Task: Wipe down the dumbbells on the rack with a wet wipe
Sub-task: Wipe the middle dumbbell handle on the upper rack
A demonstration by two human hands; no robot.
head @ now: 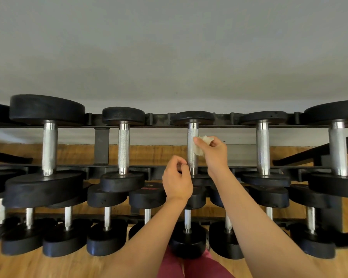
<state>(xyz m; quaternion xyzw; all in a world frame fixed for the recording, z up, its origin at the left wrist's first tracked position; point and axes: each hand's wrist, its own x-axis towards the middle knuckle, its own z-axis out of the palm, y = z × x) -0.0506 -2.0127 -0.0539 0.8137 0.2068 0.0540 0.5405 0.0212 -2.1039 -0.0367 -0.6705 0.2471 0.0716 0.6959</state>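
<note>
A two-tier black rack [161,121] holds several black dumbbells with knurled chrome handles. My right hand [213,152] pinches a crumpled pale wet wipe [206,139] and holds it against the right side of the chrome handle of the middle dumbbell [192,125] on the upper tier. My left hand [177,180] hovers just left of that handle's near end, over the dumbbell's front weight, fingers loosely curled with nothing in them.
Other upper-tier dumbbells stand left [124,145] and right [263,147] of the middle one. The lower tier carries a row of smaller dumbbells [107,219]. A grey wall rises behind the rack; wooden floor [48,265] lies below.
</note>
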